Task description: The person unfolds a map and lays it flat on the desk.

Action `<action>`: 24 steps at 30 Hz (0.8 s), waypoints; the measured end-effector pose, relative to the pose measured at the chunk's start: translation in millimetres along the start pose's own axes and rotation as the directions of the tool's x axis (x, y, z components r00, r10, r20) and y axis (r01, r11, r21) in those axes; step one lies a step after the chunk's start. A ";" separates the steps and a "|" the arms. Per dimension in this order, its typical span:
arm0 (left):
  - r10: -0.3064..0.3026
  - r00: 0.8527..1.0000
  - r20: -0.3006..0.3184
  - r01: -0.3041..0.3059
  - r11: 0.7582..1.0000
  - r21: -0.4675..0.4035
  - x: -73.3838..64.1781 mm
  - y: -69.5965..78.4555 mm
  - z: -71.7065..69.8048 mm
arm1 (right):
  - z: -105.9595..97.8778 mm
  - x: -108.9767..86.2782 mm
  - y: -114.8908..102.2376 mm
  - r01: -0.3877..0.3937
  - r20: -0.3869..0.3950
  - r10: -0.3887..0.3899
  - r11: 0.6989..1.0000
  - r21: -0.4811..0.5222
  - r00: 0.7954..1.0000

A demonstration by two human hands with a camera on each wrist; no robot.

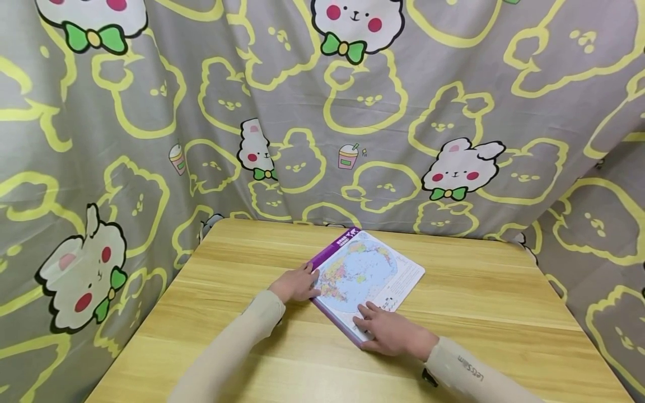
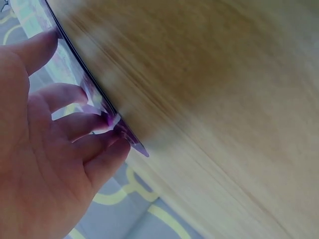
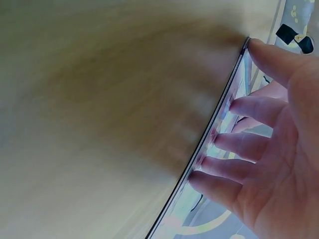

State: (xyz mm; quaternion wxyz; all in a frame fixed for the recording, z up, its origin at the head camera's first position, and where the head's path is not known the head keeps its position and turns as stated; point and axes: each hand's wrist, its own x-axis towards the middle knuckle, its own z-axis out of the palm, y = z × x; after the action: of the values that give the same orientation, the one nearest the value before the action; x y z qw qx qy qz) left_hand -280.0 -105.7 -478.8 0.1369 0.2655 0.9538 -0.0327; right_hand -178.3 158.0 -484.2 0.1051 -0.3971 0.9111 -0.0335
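Observation:
A flat world-map board (image 1: 360, 274) lies at an angle on the wooden table, with a purple strip (image 1: 330, 251) bearing white lettering along its upper left side. My left hand (image 1: 296, 284) rests on the board's left corner, fingertips on the printed face. Lower down, my right hand (image 1: 392, 333) lies across the near corner, its fingers spread over the map. Both wrist views show the board's thin dark edge, with the left thumb (image 2: 42, 47) and the right thumb (image 3: 271, 57) at that edge and the other fingertips touching the face.
The light wooden table (image 1: 484, 302) extends around the board on all sides. A grey curtain (image 1: 302, 112) with yellow outlines and white cartoon animals hangs behind the table and along its left and right sides.

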 end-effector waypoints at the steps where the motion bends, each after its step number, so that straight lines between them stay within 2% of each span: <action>1: 0.005 1.000 -0.002 -0.005 1.000 0.004 -1.1 0.5 -0.4 | 0.0 -0.7 0.3 0.002 -0.003 -0.002 1.000 0.001 1.000; 12: 0.015 1.000 -0.006 -0.014 0.999 0.031 -10.5 5.3 1.1 | -1.3 -6.3 2.7 -0.018 0.006 0.018 0.999 0.034 1.000; 24: 0.052 0.997 -0.058 -0.050 0.998 0.040 -23.4 11.4 3.2 | -2.9 -12.5 4.5 0.016 -0.018 -0.016 1.000 0.020 1.000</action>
State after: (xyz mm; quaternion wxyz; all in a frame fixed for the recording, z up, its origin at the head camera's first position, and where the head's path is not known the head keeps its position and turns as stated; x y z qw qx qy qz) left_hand -254.2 -108.0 -475.2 0.1043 0.2931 0.9495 -0.0399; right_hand -173.9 170.1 -479.9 0.1006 -0.4030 0.9084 -0.0469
